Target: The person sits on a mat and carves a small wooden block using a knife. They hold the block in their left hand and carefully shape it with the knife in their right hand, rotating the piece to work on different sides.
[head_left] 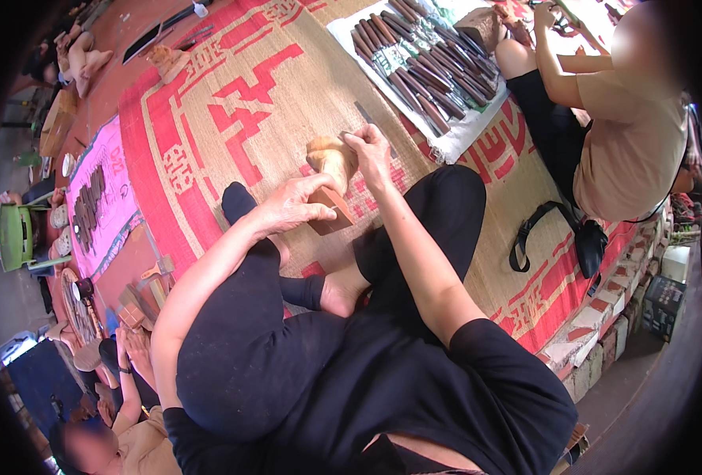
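Note:
A pale carved wooden piece (333, 161) stands in front of me, its rounded top toward the far side. Below it is a reddish-brown wooden block (335, 220); whether the two are joined, I cannot tell. My left hand (297, 204) wraps round the block, thumb on the near side and fingers over the top. Beside the carving's upper right, my right hand (371, 153) is closed in a pinch. Something small and dark shows at its fingertips, too small to name.
I sit cross-legged on a red and tan woven mat (208, 134). Many dark-handled tools (426, 67) lie on a white cloth (351, 36). A person (620, 134) sits at right near a black bag (590, 244). More tools lie on a pink cloth (117, 162). Another person (133, 443) sits lower left.

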Demonstrator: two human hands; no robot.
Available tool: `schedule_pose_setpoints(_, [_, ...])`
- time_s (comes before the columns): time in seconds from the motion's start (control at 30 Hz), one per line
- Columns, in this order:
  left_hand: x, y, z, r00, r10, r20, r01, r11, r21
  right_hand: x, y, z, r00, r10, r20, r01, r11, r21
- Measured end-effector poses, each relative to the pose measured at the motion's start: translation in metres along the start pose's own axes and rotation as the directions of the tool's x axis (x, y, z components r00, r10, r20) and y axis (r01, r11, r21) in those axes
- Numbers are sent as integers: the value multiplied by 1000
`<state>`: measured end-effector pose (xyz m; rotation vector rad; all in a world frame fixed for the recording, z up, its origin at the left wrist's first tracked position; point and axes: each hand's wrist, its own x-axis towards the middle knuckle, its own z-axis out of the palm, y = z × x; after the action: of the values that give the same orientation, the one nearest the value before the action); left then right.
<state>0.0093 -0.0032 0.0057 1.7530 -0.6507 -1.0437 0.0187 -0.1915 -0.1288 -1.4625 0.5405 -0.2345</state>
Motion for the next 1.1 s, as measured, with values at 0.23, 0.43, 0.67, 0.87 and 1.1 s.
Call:
schedule_pose_setpoints(0.23, [4,4,3,998,34,56,-40,994,106,14,-13,0,988,1,-157,-62,922,-381])
schedule_pose_setpoints(0.43, [-1,2,2,999,-46,27,46,999,1,-24,-24,3,999,-38,-9,37,996,-82])
schedule_pose_setpoints(0.67, [3,2,0,997,-73,18,73,997,25,4,-11,4,986,-49,-158,-15,927,-376])
schedule_pose_setpoints(0.87, [-2,-1,2,998,-67,17,68,991,-114,-11,0,5,1000,-11,-20,13,998,62])
schedule_pose_setpoints(1.1, [7,-5,2,999,-24,26,26,994,-102,1,-2,6,998,-18,-66,-3,950,-313])
